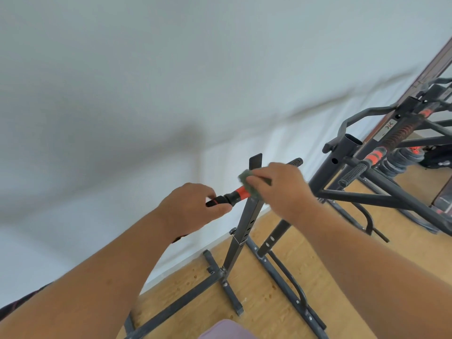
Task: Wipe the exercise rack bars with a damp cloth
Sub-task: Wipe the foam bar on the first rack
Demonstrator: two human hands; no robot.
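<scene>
A dark grey metal exercise rack (244,223) stands on the wooden floor by the white wall. A short bar (238,194) with an orange and black sleeve lies across the top of its upright post. My left hand (193,206) grips the bar's near black end. My right hand (281,189) holds a green cloth (247,182) wrapped against the bar, just past the orange section. The bar's far threaded end (296,161) sticks out beyond my right hand.
A second rack frame (362,199) stands to the right, with a curved barbell (371,111) and an orange-collared bar (374,156) on it. Weight plates (396,162) lie on the floor behind. The rack's base bars (276,272) spread across the floor below my arms.
</scene>
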